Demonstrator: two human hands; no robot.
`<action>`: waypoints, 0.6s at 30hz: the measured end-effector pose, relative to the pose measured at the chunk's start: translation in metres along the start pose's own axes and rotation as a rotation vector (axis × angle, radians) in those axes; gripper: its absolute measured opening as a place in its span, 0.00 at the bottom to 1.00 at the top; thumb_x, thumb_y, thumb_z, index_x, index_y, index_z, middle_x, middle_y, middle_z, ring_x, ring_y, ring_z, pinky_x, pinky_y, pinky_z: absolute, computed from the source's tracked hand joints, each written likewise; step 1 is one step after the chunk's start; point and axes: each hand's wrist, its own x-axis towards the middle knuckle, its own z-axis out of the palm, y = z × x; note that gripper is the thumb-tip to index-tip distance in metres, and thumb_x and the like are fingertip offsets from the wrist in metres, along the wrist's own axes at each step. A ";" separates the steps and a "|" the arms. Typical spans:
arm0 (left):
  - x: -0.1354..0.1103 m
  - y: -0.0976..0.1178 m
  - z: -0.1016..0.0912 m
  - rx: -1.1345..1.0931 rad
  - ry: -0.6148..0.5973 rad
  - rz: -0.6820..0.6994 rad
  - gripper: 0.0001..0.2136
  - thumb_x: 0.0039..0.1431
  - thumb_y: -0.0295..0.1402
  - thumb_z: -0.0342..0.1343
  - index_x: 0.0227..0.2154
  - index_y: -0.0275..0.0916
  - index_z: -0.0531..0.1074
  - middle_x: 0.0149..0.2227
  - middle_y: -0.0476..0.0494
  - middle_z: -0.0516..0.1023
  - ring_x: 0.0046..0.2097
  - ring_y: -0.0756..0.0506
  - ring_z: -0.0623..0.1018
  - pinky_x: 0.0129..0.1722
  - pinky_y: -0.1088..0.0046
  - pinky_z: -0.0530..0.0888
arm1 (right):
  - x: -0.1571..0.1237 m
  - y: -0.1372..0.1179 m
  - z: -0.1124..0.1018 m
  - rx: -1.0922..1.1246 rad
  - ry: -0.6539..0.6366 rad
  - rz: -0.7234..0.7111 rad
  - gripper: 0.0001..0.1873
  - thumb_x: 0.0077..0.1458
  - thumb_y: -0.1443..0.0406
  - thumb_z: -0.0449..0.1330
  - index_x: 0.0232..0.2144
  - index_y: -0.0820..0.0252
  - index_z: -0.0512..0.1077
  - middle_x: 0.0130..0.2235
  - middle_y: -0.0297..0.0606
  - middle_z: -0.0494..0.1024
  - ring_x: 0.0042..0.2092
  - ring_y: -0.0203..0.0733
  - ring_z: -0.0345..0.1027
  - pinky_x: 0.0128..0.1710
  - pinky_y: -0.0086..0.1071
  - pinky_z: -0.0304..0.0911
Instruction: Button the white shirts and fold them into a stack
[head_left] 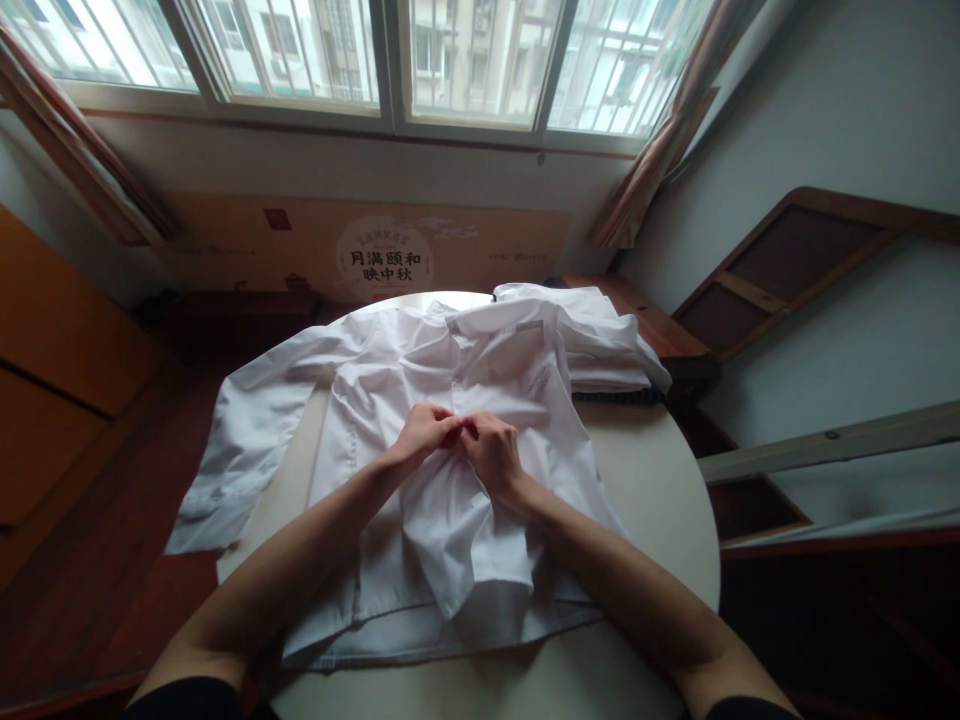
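Window (375, 60) spans the top of my view, curtains (660, 150) hanging at its right end. Below the sill a cardboard panel (375, 245) with a round printed logo leans against the wall. Wooden floor (97, 500) on my left, dark wood frame (795, 260) against the right wall.

Round pale table (660, 500) fills centre frame. Shirt (480, 370), white, lies spread on it front up, collar toward the window, hem toward me. Its one sleeve (232, 440) runs off the table's left edge and hangs down toward the floor. The lower front panel is rumpled and folded over itself near the hem.

Folded white stack (600, 340) sits at the table's far right, just beside the shirt's shoulder, touching or overlapping it; can't tell which. A dark strip shows under the stack's near edge.

My left hand (424, 435) and right hand (491, 455) meet mid-chest on the shirt, at the front opening. Fingertips of both are pinched together on the fabric, knuckles up, the two hands touching each other. Both grips clenched on shirt cloth at the placket. Whatever small thing sits between the fingertips is hidden; can't tell if it's a button.

Forearms come in from bottom left and bottom right, resting over the shirt's lower half.
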 end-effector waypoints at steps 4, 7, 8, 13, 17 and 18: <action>0.003 -0.006 0.001 0.159 0.065 0.069 0.08 0.51 0.32 0.53 0.22 0.33 0.71 0.20 0.48 0.70 0.23 0.53 0.67 0.23 0.79 0.64 | -0.002 -0.001 -0.001 0.004 0.001 -0.010 0.10 0.56 0.68 0.54 0.32 0.62 0.76 0.34 0.42 0.78 0.35 0.41 0.70 0.39 0.30 0.59; 0.007 -0.010 0.001 0.382 0.154 0.135 0.08 0.53 0.31 0.50 0.23 0.35 0.71 0.23 0.48 0.72 0.26 0.51 0.70 0.25 0.78 0.66 | 0.002 -0.001 -0.004 0.104 0.022 0.103 0.08 0.54 0.66 0.56 0.30 0.61 0.76 0.33 0.40 0.79 0.34 0.40 0.70 0.39 0.30 0.61; 0.007 -0.010 0.002 0.438 0.168 0.151 0.08 0.54 0.31 0.50 0.23 0.35 0.71 0.23 0.48 0.73 0.27 0.51 0.71 0.27 0.78 0.66 | 0.004 0.000 -0.005 0.169 0.008 0.146 0.08 0.53 0.65 0.57 0.28 0.61 0.75 0.31 0.39 0.79 0.33 0.39 0.70 0.37 0.30 0.61; -0.001 0.000 0.005 0.649 0.141 0.291 0.08 0.57 0.28 0.48 0.26 0.37 0.71 0.27 0.47 0.75 0.31 0.49 0.72 0.34 0.75 0.68 | 0.020 0.013 -0.007 0.687 -0.252 0.429 0.07 0.48 0.64 0.58 0.22 0.62 0.71 0.19 0.30 0.71 0.20 0.32 0.63 0.22 0.25 0.59; -0.001 0.007 -0.002 0.802 0.119 0.348 0.06 0.58 0.30 0.51 0.29 0.37 0.72 0.30 0.45 0.76 0.33 0.47 0.73 0.36 0.72 0.67 | 0.027 0.020 -0.012 0.769 -0.343 0.522 0.06 0.50 0.65 0.58 0.24 0.63 0.70 0.20 0.31 0.70 0.19 0.30 0.61 0.20 0.24 0.59; -0.002 0.009 -0.006 0.830 0.142 0.357 0.05 0.57 0.31 0.52 0.31 0.37 0.71 0.31 0.44 0.76 0.34 0.47 0.73 0.37 0.72 0.67 | 0.026 0.021 -0.014 0.694 -0.291 0.493 0.05 0.50 0.66 0.58 0.27 0.63 0.70 0.22 0.32 0.72 0.21 0.31 0.63 0.22 0.25 0.61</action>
